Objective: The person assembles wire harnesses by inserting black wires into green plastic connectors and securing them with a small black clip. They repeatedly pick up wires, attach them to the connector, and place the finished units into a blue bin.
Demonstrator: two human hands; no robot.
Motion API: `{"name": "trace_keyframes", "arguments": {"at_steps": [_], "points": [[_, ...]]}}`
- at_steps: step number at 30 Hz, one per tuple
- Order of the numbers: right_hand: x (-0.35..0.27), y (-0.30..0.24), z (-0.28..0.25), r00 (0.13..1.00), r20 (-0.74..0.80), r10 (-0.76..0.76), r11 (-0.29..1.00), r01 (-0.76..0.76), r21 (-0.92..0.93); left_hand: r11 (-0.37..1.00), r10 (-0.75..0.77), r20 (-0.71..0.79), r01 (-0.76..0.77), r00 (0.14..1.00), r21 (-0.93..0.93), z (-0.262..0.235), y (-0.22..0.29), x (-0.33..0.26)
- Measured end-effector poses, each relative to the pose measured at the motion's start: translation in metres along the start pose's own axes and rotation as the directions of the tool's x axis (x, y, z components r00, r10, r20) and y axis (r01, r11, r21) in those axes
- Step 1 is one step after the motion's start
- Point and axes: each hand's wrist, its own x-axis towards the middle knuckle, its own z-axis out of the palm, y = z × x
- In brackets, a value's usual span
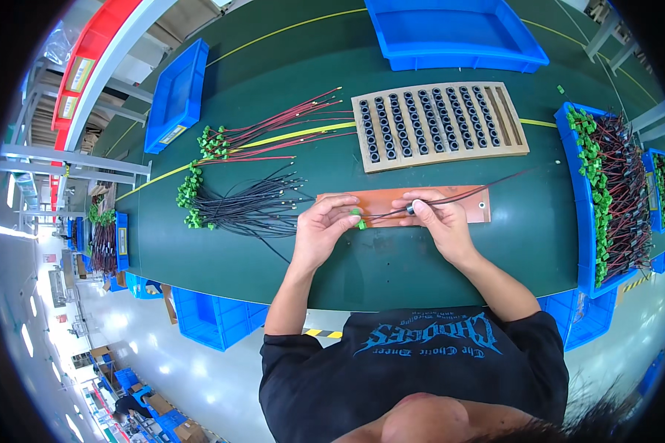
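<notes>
Pinched between the thumb and fingers of my left hand [326,226] is a green connector [358,219] at the end of a thin cable [380,216]. My right hand [442,224] grips a small black ring [411,210] around that cable, and the dark and reddish wires [488,186] trail beyond it to the right. Both hands are over an orange-brown board [465,209] on the green table. Behind it, a wooden rack [451,157] holds rows of similar black rings, with bare slots at its right end.
Left of my hands lie black cables [247,207] and red cables [273,122] with green connectors. A blue tray [585,244] full of such cables stands at the right. Blue trays sit at the back [458,33] and far left [174,100]. Blue bins [218,317] stand below the table edge.
</notes>
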Motion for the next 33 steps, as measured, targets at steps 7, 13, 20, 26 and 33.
{"name": "trace_keyframes", "arguments": {"at_steps": [7,13,20,26,33], "points": [[0.006,0.016,0.01,0.997,0.038,0.064,0.997,-0.063,-0.037,0.763,0.344,0.012,-0.286,0.939,0.58,-0.015,0.011,0.003],[0.012,0.025,0.012,0.999,0.042,0.029,0.999,-0.027,-0.044,0.704,0.374,0.049,-0.318,0.926,0.635,-0.027,0.008,0.003],[0.011,0.027,0.014,1.0,0.017,0.014,0.999,-0.013,-0.037,0.703,0.393,0.005,-0.304,0.919,0.643,-0.023,0.004,0.005],[0.012,0.03,0.01,1.0,-0.006,0.009,0.999,-0.009,-0.046,0.692,0.382,0.023,-0.303,0.924,0.656,-0.019,0.0,0.012],[0.012,0.039,0.009,1.0,-0.009,0.018,0.961,-0.019,-0.275,0.633,0.457,0.023,-0.343,0.889,0.694,-0.029,-0.016,0.003]]}}
